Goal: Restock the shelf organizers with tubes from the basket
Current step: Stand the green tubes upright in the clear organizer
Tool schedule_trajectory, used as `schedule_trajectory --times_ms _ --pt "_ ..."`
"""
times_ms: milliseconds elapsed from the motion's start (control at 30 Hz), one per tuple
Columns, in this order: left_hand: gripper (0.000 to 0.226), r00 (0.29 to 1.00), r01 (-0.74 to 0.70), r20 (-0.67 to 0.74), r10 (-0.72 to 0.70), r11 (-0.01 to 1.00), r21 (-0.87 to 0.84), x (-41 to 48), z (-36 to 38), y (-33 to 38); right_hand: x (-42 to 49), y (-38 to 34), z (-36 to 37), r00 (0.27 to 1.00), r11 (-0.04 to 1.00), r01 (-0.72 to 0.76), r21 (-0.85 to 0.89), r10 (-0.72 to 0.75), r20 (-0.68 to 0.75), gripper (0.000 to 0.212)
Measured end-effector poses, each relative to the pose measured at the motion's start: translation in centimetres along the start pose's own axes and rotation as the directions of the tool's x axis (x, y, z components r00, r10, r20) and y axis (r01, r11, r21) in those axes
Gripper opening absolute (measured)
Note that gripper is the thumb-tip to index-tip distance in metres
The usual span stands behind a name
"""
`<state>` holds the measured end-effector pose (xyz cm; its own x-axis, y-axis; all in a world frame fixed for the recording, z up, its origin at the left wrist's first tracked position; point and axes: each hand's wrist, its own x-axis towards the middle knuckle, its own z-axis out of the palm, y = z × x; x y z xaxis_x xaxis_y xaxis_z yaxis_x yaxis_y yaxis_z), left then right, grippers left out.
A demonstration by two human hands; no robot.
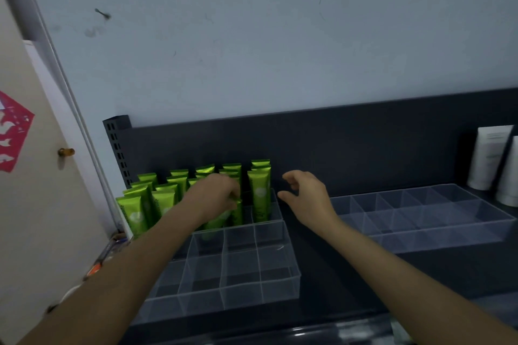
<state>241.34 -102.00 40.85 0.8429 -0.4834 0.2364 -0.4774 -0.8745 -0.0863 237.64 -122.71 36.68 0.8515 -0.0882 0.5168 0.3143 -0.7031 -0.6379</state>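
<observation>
The left hand [214,193] is seen from its back, so its fingertips are mostly hidden and blurred. Its fingers curl down round the top of the held tube [221,220], a green one that leans under the palm, with its lower end smeared behind the clear wall of the rear organizer [276,213]. The standing tubes [259,190], also green, crowd upright around this hand: beyond it, to its left, and one row just to its right. The front organizer [280,269] lies below the wrist, nearer the person. The right hand [307,199] hovers just right of the rear organizer's corner, fingers loosely spread and bent, holding nothing. Further right of it on the dark shelf [322,260] sits a third organizer [420,210]. Beyond that, the white tubes [489,159] are cut off by the picture's edge.
</observation>
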Motion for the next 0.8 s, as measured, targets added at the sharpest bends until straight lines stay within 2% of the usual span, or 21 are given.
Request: schedule_trajectory --times_ms 333,633,800 --pt "0.013 0.990 0.136 -0.029 -0.138 0.990 -0.042 -0.6 -1.4 -4.1 -0.4 -0.3 0.7 0.999 1.000 0.013 -0.013 -0.012 0.039 0.038" --pt "0.018 0.989 0.132 -0.062 -0.136 0.989 -0.073 -0.3 -2.2 -4.8 -0.3 -0.8 1.4 0.998 0.999 0.027 -0.018 -0.026 0.054 0.037" --pt "0.016 0.991 0.131 -0.017 -0.131 0.991 0.012 -0.7 -1.5 -4.5 -0.3 -0.9 1.7 0.998 0.999 0.031 -0.018 -0.030 0.050 0.036"
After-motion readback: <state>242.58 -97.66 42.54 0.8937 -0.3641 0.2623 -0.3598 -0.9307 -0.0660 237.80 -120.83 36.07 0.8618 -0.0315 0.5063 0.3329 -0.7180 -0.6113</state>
